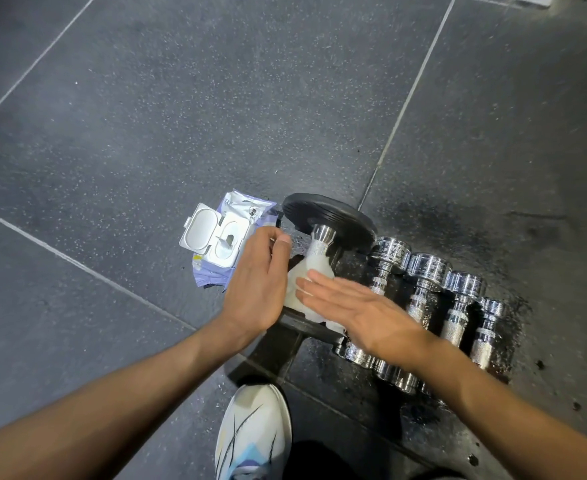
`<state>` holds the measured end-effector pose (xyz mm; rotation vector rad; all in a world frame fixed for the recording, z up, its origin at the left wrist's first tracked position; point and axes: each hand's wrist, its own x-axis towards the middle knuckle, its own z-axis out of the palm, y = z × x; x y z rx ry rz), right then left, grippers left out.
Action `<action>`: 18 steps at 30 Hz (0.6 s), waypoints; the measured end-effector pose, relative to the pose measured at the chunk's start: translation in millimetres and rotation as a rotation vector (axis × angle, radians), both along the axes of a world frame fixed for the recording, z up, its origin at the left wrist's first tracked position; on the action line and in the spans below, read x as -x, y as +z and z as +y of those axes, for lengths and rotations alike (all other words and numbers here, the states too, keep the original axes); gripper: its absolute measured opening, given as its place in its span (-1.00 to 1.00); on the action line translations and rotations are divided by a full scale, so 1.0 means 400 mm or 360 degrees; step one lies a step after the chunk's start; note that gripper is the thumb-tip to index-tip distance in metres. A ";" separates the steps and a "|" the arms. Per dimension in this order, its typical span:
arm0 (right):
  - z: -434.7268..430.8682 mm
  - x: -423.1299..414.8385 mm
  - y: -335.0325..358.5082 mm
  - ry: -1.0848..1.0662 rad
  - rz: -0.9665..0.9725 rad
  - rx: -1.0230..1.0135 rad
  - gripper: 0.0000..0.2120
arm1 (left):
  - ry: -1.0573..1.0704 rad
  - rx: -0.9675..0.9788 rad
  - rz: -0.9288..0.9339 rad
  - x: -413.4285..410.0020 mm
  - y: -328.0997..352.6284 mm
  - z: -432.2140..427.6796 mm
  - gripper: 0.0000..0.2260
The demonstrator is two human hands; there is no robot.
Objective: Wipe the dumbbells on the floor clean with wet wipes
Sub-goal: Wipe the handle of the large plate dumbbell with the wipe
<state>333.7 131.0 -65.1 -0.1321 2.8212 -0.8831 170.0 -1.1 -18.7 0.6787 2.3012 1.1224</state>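
A large dumbbell with black plates (pixel 330 216) and a chrome knurled handle (pixel 319 242) lies on the dark floor. A white wet wipe (pixel 311 271) is draped over its handle. My left hand (pixel 255 289) curls around the left side of the wipe and handle. My right hand (pixel 354 306) lies flat with fingers straight, its fingertips resting on the wipe. Several small chrome dumbbells (pixel 423 292) lie side by side just right of the big one. A wet wipes pack (pixel 221 242) with its lid flipped up sits left of the dumbbell.
My white shoe (pixel 254 434) stands near the bottom edge, just below the big dumbbell's near plate (pixel 271 351). The floor is dark speckled tile with pale seams; wet patches (pixel 441 220) surround the chrome dumbbells.
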 end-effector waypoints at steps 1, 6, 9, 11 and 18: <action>0.016 0.006 -0.002 -0.0014 0.0032 -0.0056 0.03 | 0.0004 0.0010 -0.0006 0.001 -0.001 0.000 -0.81; 0.055 0.027 -0.003 -0.0347 0.0039 -0.0170 0.06 | -0.0022 0.0024 0.0003 0.001 0.004 -0.002 -0.81; 0.029 0.001 -0.010 0.0018 0.0038 -0.0094 0.03 | -0.0047 0.0046 0.0029 -0.001 0.003 -0.002 -0.82; 0.037 0.004 -0.007 0.0112 0.0058 -0.0137 0.00 | -0.0023 0.0032 0.0001 0.003 0.001 -0.004 -0.80; 0.016 0.023 -0.009 -0.0167 0.0006 -0.0171 0.05 | -0.0082 0.0041 0.0065 0.002 -0.001 -0.004 -0.83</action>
